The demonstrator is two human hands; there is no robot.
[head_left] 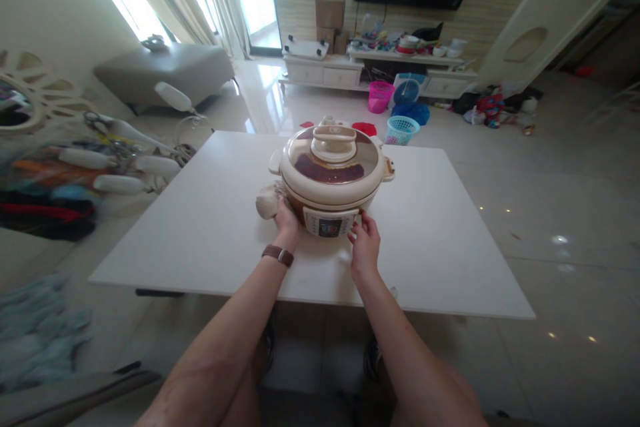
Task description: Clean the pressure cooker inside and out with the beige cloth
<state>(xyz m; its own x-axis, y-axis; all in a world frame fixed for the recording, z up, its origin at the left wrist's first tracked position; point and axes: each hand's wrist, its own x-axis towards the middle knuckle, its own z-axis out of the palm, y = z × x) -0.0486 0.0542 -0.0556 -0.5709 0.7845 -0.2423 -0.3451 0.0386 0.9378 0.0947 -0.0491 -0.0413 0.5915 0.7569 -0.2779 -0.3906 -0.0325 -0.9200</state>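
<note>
A cream and brown electric multi-cooker [333, 193] stands upright on the white table [210, 240]. Its glass lid [330, 163] is on, with a cream knob on top. The control panel [330, 223] faces me and its small display is lit. My left hand [287, 219], with a brown watch on the wrist, is closed at the cooker's left side, round what looks like a crumpled whitish cloth [269, 201]; its fingers are mostly hidden. My right hand [366, 240] is at the panel's right edge, fingers loosely bent and apart, holding nothing, fingertips at the cooker's lower body.
Beyond the table stand a pink basket [380, 97], a light blue basket [401, 128] and a low white TV cabinet [325, 75]. A lamp with several white shades [135, 163] is close to the table's left edge. A grey bench [165, 73] is by the window.
</note>
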